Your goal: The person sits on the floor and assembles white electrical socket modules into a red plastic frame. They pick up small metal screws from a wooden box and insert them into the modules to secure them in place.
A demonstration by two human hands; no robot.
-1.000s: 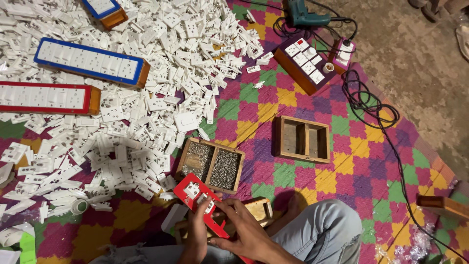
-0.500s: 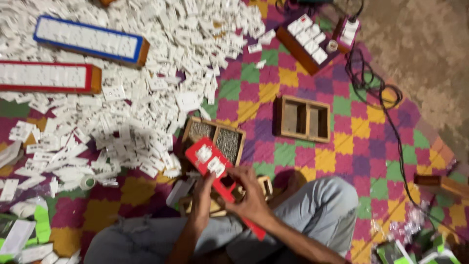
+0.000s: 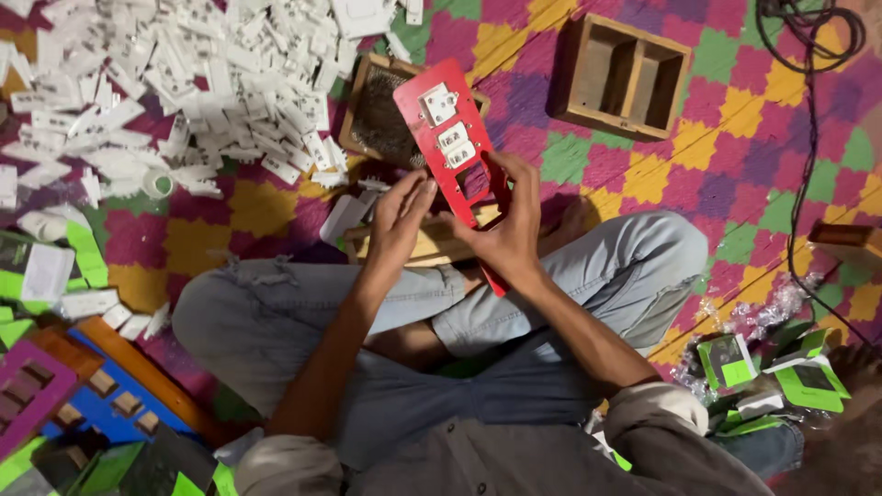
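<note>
Holding red switch plate (image 3: 457, 147), both hands (image 3: 459, 225)

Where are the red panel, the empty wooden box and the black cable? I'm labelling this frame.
red panel (image 3: 439, 138): head view, on its upper face between the white sockets.
empty wooden box (image 3: 627, 77): head view, on its middle divider.
black cable (image 3: 812, 147): head view, on the straight run.

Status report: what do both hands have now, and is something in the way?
Right hand grips long red switch plate. Left hand open, fingers at plate's edge. Wooden tray of small parts just beyond; nothing blocking.
</note>
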